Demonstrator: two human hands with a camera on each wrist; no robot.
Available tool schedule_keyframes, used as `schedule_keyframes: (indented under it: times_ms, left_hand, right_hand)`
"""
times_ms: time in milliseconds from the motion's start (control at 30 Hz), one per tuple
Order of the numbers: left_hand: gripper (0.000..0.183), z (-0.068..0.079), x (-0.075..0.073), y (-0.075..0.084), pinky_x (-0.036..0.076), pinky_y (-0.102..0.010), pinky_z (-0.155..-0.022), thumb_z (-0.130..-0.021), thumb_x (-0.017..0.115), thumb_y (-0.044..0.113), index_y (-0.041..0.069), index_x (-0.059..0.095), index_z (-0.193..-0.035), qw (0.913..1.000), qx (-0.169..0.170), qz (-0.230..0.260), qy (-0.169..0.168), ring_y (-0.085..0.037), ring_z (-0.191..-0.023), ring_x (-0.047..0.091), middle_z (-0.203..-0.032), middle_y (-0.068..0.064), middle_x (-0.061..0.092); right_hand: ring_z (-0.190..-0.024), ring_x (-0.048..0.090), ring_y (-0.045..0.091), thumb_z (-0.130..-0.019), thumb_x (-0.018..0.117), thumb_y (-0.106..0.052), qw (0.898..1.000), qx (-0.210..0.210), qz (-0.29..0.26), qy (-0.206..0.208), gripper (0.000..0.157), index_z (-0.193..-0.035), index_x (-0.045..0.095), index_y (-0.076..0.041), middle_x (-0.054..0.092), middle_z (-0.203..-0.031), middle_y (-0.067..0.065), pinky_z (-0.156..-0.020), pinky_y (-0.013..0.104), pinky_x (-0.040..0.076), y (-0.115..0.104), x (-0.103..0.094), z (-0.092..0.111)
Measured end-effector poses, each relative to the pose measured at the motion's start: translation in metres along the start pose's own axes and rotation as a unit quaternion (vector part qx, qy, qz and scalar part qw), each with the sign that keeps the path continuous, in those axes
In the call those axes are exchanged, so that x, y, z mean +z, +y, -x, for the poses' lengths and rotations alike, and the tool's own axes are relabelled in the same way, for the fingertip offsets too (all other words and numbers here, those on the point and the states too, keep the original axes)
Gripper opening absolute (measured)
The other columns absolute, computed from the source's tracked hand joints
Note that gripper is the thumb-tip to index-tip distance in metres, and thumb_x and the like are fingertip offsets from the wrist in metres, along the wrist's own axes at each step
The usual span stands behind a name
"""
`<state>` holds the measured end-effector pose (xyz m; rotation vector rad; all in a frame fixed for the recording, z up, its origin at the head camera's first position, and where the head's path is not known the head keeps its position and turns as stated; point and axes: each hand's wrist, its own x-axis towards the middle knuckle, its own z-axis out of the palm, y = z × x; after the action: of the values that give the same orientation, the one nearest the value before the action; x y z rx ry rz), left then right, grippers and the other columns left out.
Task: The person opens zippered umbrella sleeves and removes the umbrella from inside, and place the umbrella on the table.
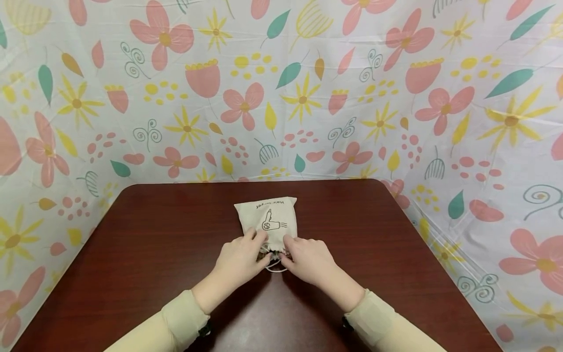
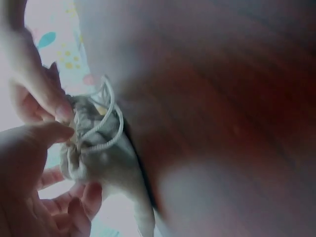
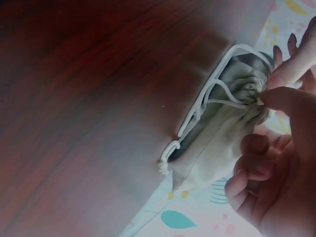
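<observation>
A cream drawstring bag (image 1: 278, 215) lies on the table, its gathered mouth toward me. It carries a printed hair dryer and lettering that reads upside down from here. My left hand (image 1: 239, 255) pinches the left side of the mouth between thumb and fingers. On the opposite side, my right hand (image 1: 311, 256) grips the gathered cloth the same way. The two thumbs come close together in the left wrist view, over the puckered opening. White drawstring cord (image 1: 276, 271) loops out below the mouth. In the right wrist view a knotted cord end (image 3: 164, 167) hangs beside the bag.
The dark reddish-brown table (image 1: 176, 215) has rounded far corners. A white curtain (image 1: 281, 161) printed with flowers and leaves stands behind it and along both sides. Light-coloured sleeves (image 1: 176, 318) cover both forearms.
</observation>
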<state>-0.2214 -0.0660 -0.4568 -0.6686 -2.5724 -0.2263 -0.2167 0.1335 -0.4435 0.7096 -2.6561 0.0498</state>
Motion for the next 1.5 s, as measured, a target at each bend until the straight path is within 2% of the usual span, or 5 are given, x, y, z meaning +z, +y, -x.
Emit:
schedule_keyframes:
  times_ms: [200,567,833,1100,1500]
  left_hand:
    - [0.029,-0.005,0.011,0.013,0.030,-0.035,-0.031,-0.076,0.060,0.041,0.018,0.052,-0.089,0.9985,0.025,-0.044,0.023,-0.020,-0.050,0.048,-0.081,-0.002,0.044]
    - [0.026,-0.007,0.012,0.020,0.030,-0.035,-0.031,-0.070,0.058,0.030,0.011,0.049,-0.086,0.9973,0.016,-0.061,0.036,-0.021,-0.053,0.046,-0.078,-0.003,0.043]
    - [0.029,-0.008,0.011,0.026,0.031,-0.035,-0.031,-0.069,0.064,0.029,0.011,0.048,-0.085,0.9965,0.021,-0.077,0.025,-0.022,-0.055,0.044,-0.077,-0.004,0.040]
    - [0.017,-0.009,0.009,0.032,0.031,-0.035,-0.031,-0.076,0.061,0.021,0.012,0.047,-0.082,0.9958,0.010,-0.091,0.001,-0.023,-0.058,0.046,-0.078,-0.005,0.043]
    - [0.019,-0.011,0.006,0.034,0.031,-0.034,-0.032,-0.072,0.062,0.011,0.014,0.048,-0.084,0.9950,0.005,-0.091,-0.041,-0.022,-0.063,0.046,-0.082,-0.004,0.044]
  right_hand:
    - [-0.042,0.046,0.020,-0.077,0.057,-0.049,1.000,0.014,0.015,-0.013,0.032,-0.071,0.045,-0.020,0.043,-0.053,-0.006,-0.034,0.034,0.026,-0.004,0.001,-0.003]
    - [-0.037,0.039,0.020,-0.078,0.054,-0.035,0.999,0.037,0.025,-0.015,0.023,-0.067,0.041,-0.019,0.037,-0.048,-0.005,-0.031,0.035,0.022,-0.006,0.001,-0.005]
    - [-0.038,0.039,0.019,-0.078,0.051,-0.035,0.998,0.052,0.017,-0.031,0.022,-0.067,0.040,-0.020,0.036,-0.048,-0.005,-0.032,0.035,0.022,-0.009,-0.003,-0.005]
    - [-0.041,0.044,0.021,-0.082,0.046,-0.039,0.997,0.060,0.019,-0.035,0.023,-0.070,0.041,-0.020,0.039,-0.049,-0.004,-0.033,0.036,0.025,-0.010,0.000,-0.004]
    - [-0.043,0.047,0.022,-0.078,0.048,-0.042,0.996,0.063,0.025,-0.058,0.024,-0.071,0.042,-0.020,0.045,-0.053,-0.003,-0.035,0.038,0.028,-0.008,0.005,-0.003]
